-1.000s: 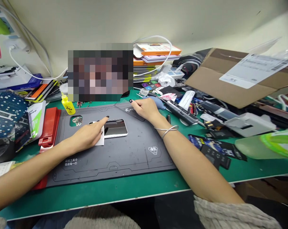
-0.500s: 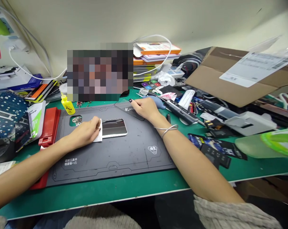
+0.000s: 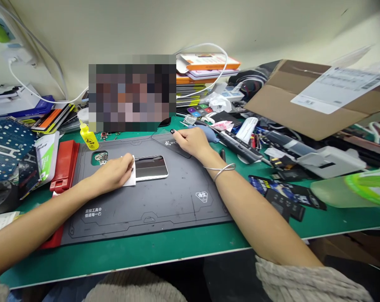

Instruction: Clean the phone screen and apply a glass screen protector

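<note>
A smartphone with a dark glossy face and a silver rim lies flat on a black rubber work mat. My left hand pinches a white wipe against the phone's left end, hiding that end. My right hand rests palm-down on a dark sheet with a printed logo at the mat's far edge. It holds nothing, and its fingers are slightly apart. A metal bangle circles my right wrist.
A crumpled blue glove lies beyond my right hand, next to a black electric screwdriver. A yellow bottle and a red holder stand left of the mat. Cluttered boxes and packaging crowd the green bench.
My left hand has gone from pointing its fingers down on the wipe to pinching it against the phone's end. My right hand has not visibly moved.
</note>
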